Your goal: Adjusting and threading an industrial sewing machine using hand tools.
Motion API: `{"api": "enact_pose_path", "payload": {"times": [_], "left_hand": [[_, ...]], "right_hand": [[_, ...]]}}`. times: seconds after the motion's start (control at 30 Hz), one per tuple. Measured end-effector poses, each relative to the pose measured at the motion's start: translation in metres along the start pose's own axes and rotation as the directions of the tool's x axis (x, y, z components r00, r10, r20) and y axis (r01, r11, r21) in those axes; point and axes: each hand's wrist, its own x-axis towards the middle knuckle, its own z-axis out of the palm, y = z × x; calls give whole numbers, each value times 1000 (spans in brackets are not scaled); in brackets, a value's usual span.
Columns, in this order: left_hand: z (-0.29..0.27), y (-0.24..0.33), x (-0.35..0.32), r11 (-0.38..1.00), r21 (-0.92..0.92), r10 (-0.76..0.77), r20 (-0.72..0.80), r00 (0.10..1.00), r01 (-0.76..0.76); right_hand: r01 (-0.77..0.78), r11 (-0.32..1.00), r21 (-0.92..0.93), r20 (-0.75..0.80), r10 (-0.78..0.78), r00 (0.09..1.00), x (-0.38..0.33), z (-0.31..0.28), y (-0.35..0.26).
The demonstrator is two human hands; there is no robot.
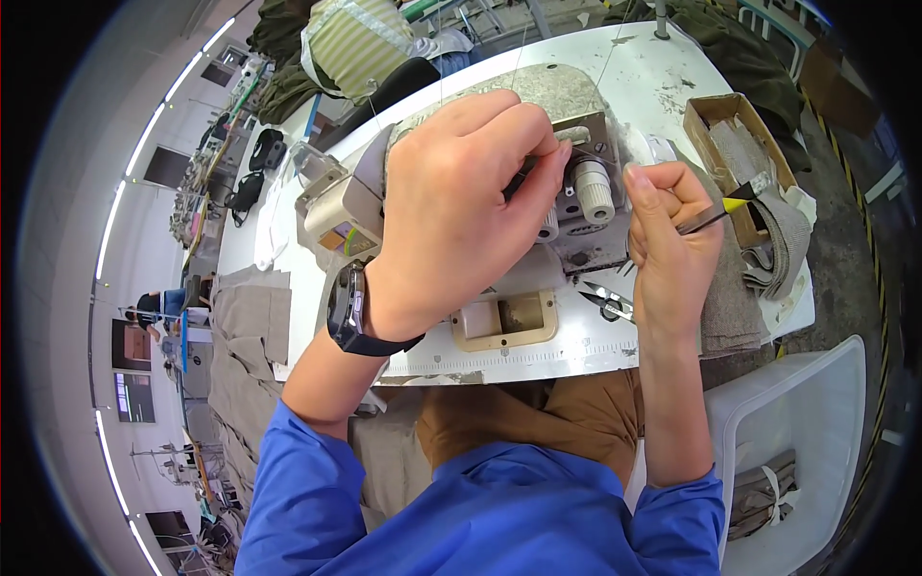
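Observation:
My left hand, with a black watch on its wrist, reaches over the head of a sewing machine. Its thumb and index finger are pinched beside a metal plate and a white ribbed tension knob. What that pinch holds, if anything, is too small to make out. To the right of the knob, my right hand is closed around a pair of tweezers with a yellow and black band. Two thin prongs show below its fingers. Thread snips lie on the white tabletop below, between both hands.
A cardboard box with cloth strips stands at the right, beside folded grey-brown fabric. A white plastic bin holds a tied bundle at the lower right. More fabric hangs at the table's left. Another person sits beyond the machine.

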Motion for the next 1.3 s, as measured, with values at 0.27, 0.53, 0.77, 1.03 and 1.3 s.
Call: {"api": "enact_pose_path", "payload": {"times": [0.27,0.53,0.77,1.03,1.3], "left_hand": [[-1,1,2,1000,18,7,18,1000,-8],[-18,14,-47,932,-326,228,183,956,-160],[-21,27,-124,749,-605,-167,220,961,269],[-24,29,-153,-283,-958,-717,237,656,37],[-23,31,-155,-249,-968,-739,216,638,38]], "right_hand": [[-15,995,-101,-25,12,1000,-4,-2,10],[86,917,-388,193,-10,981,-71,5,-6],[225,870,-439,432,-15,902,-75,-8,-8],[482,697,-531,462,-238,854,-68,-16,16],[556,525,-644,450,-328,831,-63,-17,22]]}}
